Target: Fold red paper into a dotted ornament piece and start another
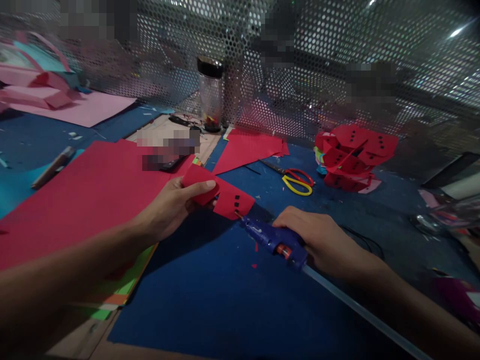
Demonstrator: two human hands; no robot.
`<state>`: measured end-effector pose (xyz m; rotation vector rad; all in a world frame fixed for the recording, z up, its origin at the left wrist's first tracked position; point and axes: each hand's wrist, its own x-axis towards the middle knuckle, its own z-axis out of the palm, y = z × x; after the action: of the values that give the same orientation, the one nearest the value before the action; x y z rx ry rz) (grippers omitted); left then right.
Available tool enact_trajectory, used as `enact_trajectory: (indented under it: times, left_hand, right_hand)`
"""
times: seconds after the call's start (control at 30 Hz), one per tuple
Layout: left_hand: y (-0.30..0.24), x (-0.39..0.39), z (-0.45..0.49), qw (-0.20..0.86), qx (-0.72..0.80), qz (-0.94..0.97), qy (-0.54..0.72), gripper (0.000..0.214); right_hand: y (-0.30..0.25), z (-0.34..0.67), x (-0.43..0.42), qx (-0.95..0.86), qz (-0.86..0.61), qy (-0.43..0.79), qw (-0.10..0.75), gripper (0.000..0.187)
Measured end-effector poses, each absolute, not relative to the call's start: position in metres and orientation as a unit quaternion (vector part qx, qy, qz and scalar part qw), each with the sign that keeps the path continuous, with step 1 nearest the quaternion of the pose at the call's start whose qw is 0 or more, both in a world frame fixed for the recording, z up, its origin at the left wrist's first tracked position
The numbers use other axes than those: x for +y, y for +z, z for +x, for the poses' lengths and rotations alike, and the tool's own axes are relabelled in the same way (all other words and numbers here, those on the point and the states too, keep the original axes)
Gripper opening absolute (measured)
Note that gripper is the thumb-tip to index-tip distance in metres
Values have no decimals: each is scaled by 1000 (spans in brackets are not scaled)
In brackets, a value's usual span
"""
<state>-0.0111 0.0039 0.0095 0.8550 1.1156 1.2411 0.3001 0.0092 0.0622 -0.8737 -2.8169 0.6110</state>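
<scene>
Between the thumb and fingers of my left hand [178, 205] is a folded red paper piece [228, 192] with small black squares near its right end. My right hand [318, 232] grips a blue glue gun [262, 235], its nozzle at the lower edge of the paper by the black marks. Whether the tip touches the paper I cannot tell. A long clear glue stick [348, 297] sticks out of the gun's back end. Just beyond lie scissors [298, 181] with red and yellow handles.
Large red sheets [93, 195] cover the left side, over coloured paper. Farther back are a jar [210, 95], red offcuts [249, 147] and a perforated metal panel [247, 60]. A pile of marked red pieces [352, 157] sits right, pink paper [101, 107] far left.
</scene>
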Motion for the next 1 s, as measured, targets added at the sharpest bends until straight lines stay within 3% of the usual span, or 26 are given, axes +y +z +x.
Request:
enact_trajectory:
  times: [1.0]
  left_hand:
    - [9,5,-12,596,457,367,549,25]
  right_hand:
    - [62,300,10,-927,-307,205,68,13]
